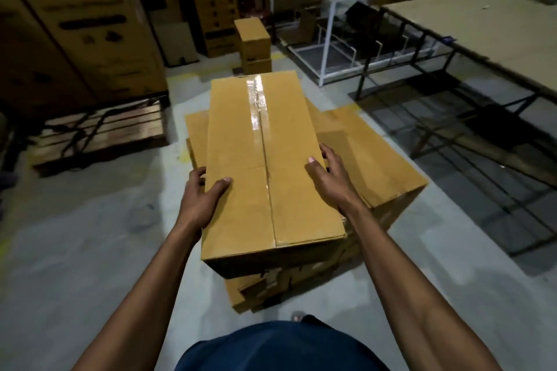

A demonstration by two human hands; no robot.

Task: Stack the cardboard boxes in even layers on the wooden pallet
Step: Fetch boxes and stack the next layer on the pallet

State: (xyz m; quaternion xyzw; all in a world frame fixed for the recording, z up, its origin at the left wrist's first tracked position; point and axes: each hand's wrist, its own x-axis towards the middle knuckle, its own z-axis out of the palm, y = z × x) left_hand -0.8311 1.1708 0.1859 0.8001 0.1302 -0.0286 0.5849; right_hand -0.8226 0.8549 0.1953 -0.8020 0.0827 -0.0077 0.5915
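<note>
Above a low stack of boxes on the floor, a taped cardboard box sits lengthwise. The left hand and right hand each keep a grip on its long sides, thumbs on top.

No text, label, brand or number could be read anywhere. The tall cartons at the left carried dark printed marks and pictograms, too blurred to make out. The small stacked boxes behind showed a dark smudge of print, equally unreadable. The taped box in front bore no lettering on its top.
</note>
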